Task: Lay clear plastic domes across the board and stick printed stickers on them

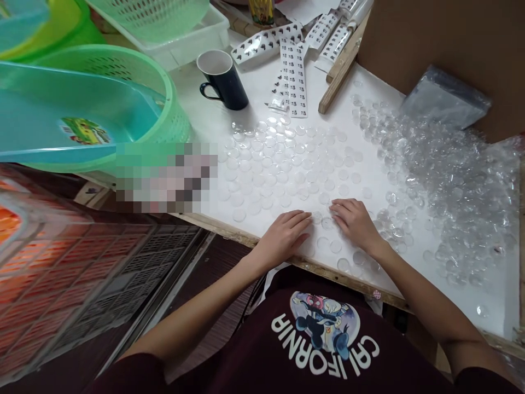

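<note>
Small round clear discs (283,178) lie spread in a loose single layer over the white tabletop (262,82). My left hand (288,232) rests near the front edge with its fingers stretched out and thumb apart. Its fingertips reach a clear disc (315,218). Facing it, my right hand (356,223) has its fingers slightly bent and apart, their tips at the table beside another disc (327,223). Neither hand visibly grasps a disc. A few more discs (335,244) lie between the hands and the table's front edge.
A large pile of clear discs (447,169) covers the right side, with a plastic-wrapped packet (447,98) behind it. A dark mug (229,85), sticker sheets (293,76) and a wooden bar (340,82) lie farther back. Green and blue baskets (172,104) overhang the left edge.
</note>
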Motion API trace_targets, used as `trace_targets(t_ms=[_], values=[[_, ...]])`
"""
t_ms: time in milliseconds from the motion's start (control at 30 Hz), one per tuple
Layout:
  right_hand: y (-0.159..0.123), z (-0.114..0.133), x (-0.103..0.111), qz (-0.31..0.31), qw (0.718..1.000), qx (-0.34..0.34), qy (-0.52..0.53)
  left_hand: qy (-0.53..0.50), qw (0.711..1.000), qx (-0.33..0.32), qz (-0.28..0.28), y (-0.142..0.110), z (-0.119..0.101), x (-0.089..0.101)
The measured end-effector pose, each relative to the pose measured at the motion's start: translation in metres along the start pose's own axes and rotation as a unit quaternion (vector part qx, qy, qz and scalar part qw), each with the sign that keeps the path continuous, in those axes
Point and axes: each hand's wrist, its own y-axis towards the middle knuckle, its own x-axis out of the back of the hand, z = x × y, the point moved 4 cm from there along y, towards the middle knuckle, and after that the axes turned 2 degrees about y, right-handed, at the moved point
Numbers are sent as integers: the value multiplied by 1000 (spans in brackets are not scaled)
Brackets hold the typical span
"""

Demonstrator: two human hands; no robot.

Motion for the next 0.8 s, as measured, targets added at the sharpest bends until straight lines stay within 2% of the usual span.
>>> trace_targets(t_ms=[133, 300, 433, 600, 700, 800], values=[[0, 3, 3, -15, 999, 5, -32, 38, 998, -24, 37, 14, -6, -6], [-12, 14, -9, 42, 998, 55, -13, 64, 998, 1, 13, 22, -1, 0], [-14, 14, -14, 21, 999, 45, 2, 57, 998, 8, -3, 23, 7, 5], [-12, 10, -11, 2, 999, 0, 53, 33, 994, 77, -65, 7, 29, 29], [-9, 3, -8, -17, 994, -53, 97, 22, 994, 89, -57, -10, 36, 39], [-7, -3, -3, -33, 991, -82, 100, 19, 996, 86, -32, -24, 35, 41]])
